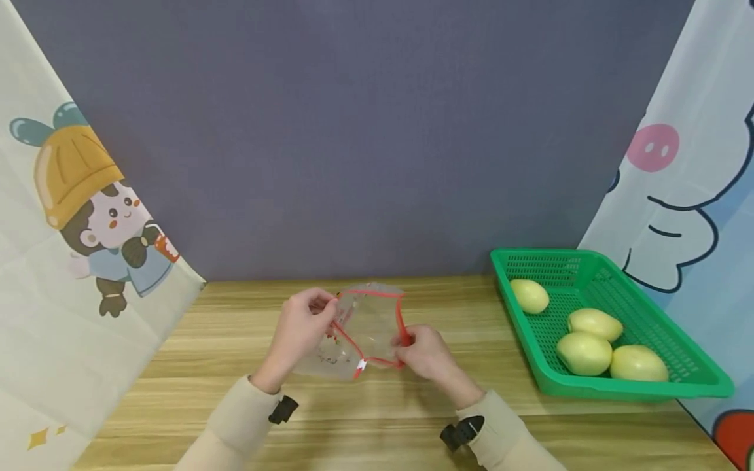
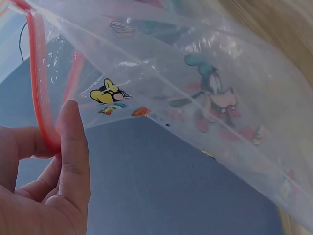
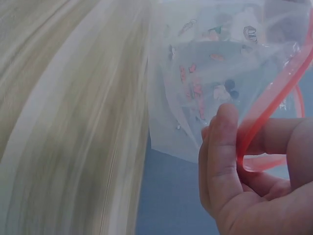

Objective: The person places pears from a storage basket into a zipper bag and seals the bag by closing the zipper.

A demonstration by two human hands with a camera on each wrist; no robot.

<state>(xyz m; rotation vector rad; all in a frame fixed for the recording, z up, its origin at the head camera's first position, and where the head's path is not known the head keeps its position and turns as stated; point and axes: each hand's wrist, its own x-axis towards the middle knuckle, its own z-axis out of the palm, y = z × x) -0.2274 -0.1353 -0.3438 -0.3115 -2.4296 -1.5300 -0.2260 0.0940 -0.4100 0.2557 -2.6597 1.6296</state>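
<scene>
Both hands, left [image 1: 303, 324] and right [image 1: 425, 353], pinch the zip bag's [image 1: 359, 333] red rim (mouth gaping upward, long axis across the table).

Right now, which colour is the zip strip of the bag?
Red zip strip; clearest in the left wrist view.

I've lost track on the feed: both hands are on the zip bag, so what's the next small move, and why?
Probably free the right hand and reach for a fruit in the green basket. Both hands pinch the red zip rim of the bag, left hand opposite, the mouth looks pulled open, and the bag seems empty.
</scene>
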